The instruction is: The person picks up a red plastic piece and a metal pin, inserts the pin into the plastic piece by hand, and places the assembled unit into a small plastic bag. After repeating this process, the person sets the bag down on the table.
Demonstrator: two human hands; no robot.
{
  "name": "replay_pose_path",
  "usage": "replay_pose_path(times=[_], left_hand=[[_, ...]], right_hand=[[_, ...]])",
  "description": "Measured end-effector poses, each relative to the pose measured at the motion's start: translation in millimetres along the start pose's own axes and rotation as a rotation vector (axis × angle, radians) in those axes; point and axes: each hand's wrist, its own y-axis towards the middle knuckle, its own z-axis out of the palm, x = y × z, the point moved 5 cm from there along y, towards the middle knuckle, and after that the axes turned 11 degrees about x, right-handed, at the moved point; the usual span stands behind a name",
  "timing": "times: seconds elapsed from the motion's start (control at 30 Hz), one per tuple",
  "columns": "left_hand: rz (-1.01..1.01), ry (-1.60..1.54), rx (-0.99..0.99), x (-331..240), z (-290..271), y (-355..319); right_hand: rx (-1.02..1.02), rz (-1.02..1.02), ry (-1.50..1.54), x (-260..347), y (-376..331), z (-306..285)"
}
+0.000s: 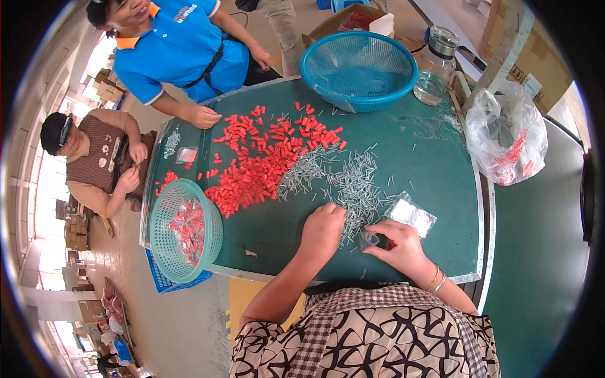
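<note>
The left hand (322, 228) lies curled on the small silver nails (353, 189) on the green tabletop (435, 164). The right hand (403, 247) pinches a little clear bag (368, 239) (very floppy). Nails could miss its mouth and roll away.

On the green surface (428, 164), the left hand (322, 230) rests on loose silver metal pins (353, 183); at three o'clock, the right hand's (403, 249) grip pinches a small clear plastic bag (367, 239). Red plastic caps (252, 170) lie at eleven o'clock.
</note>
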Motion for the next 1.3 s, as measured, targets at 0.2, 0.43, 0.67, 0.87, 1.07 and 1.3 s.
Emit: replay_pose_path(times=[0.2, 0.43, 0.67, 0.87, 1.07, 1.3], left_hand=[[0.05, -0.073, -0.049, 6, -3, 0], [-0.166, -0.634, -0.048, 32, -9, -6], [-0.263, -1.312, 0.012, 40, -1, -9], [-0.237, -1.263, -0.001, 38, 0, -13], [-0.36, -0.892, -0.004, 30, -12, -14], [0.037, -0.287, -0.15, 15, -17, -3]], right_hand=[[-0.008, -0.008, -0.024, 0, -1, 0], [-0.012, -0.033, -0.02, -1, 0, -2], [-0.002, 0.052, -0.038, 0, 2, -1], [0.008, 0.052, -0.02, -1, 5, 2], [-0.014, 0.025, -0.001, -3, 4, 2], [-0.012, 0.058, -0.029, -8, 2, 3]])
